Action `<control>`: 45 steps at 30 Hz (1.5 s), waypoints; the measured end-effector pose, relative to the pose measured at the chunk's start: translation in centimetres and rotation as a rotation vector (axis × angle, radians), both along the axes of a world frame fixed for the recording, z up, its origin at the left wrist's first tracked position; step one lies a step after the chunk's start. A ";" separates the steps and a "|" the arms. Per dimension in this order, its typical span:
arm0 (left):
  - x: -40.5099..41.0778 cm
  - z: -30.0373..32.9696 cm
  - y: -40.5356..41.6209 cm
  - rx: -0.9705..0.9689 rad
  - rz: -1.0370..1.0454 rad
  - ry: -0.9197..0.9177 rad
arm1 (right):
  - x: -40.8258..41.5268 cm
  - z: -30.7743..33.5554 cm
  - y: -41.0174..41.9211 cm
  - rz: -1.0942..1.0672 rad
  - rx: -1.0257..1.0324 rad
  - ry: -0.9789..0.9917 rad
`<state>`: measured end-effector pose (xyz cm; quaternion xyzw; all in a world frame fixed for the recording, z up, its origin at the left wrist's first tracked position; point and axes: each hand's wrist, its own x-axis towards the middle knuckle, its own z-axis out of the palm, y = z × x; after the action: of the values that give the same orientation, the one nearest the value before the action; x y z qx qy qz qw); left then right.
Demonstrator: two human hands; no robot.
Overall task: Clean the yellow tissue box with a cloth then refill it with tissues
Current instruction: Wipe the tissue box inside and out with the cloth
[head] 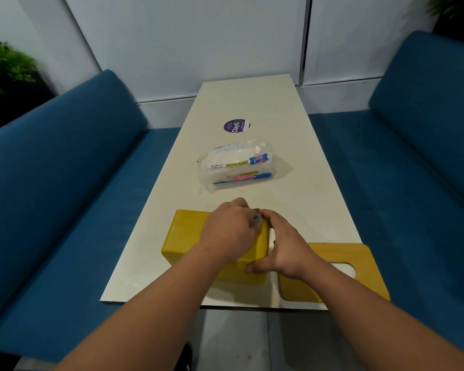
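The yellow tissue box (188, 234) lies on the white table (255, 103) near its front edge. My left hand (231, 231) lies over the box's top right part, its fingers curled on a small grey cloth (255, 219), which is blurred and mostly hidden. The box's right end is gripped by my right hand (287, 247), thumb on the near side and fingers at the far corner. Beyond the box, mid-table, lies a clear plastic pack of paper towels (236, 164). The box's yellow lid (359, 258), with an oval slot, lies flat to the right, overhanging the table's front right corner.
A round purple sticker (236, 125) marks the table behind the pack. Blue sofas flank the table on the left (65, 170) and right (426, 156). A white wall closes the far end. Plants stand in both upper corners.
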<state>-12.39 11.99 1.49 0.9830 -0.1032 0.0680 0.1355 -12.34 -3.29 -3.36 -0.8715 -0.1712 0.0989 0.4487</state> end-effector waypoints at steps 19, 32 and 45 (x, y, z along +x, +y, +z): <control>-3.2 1.1 6.9 -0.075 -0.206 0.246 | 0.2 0.3 0.2 0.042 -0.069 -0.049; -4.4 -0.1 9.0 -0.046 0.282 0.048 | 0.3 0.2 0.4 0.059 -0.074 -0.038; -2.6 0.3 1.8 0.024 0.129 0.056 | 0.4 0.2 0.4 0.042 -0.067 -0.037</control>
<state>-14.94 13.80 1.77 0.9908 -0.0366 0.0476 0.1216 -11.96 -2.87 -3.17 -0.8840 -0.1943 0.0979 0.4138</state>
